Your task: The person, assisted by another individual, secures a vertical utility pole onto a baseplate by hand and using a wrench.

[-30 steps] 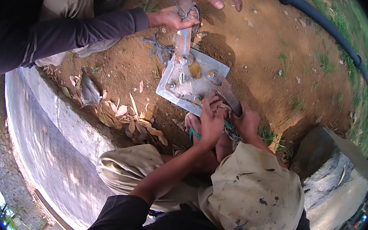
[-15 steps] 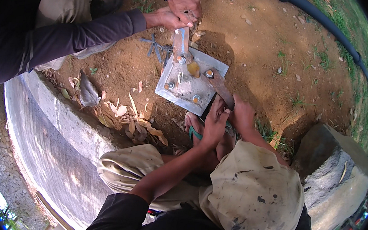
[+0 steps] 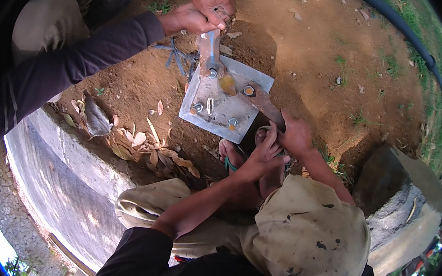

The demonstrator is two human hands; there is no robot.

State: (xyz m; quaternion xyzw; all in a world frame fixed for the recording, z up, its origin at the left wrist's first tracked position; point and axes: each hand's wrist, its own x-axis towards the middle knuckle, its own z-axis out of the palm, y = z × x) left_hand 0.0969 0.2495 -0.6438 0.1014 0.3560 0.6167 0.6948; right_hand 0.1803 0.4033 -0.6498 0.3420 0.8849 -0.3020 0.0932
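Observation:
My right hand (image 3: 295,136) is closed around the handle end of a flat rusty wrench (image 3: 267,108). That wrench's head fits on the right-hand bolt nut (image 3: 248,90) of a square grey metal plate (image 3: 227,125). Just below the handle end is my left hand (image 3: 266,152), its fingers stretched toward the handle and my right hand; whether they touch it I cannot tell. Across the plate, a co-worker's two hands (image 3: 203,16) grip another rusty wrench (image 3: 208,45) set at the far-left bolt (image 3: 212,73). Two nearer bolts (image 3: 232,122) have no tool on them.
Dry leaves (image 3: 168,157) lie left of my feet, beside a curved concrete edge (image 3: 77,169). A large stone block (image 3: 406,204) stands at my right. A dark hose (image 3: 401,30) crosses the far right, over soil and grass. A yellow leaf (image 3: 228,84) rests on the plate.
The handle under my right hand has swung slightly away from me. My left hand has shifted a little, its fingers now straighter. The whole view has moved slightly.

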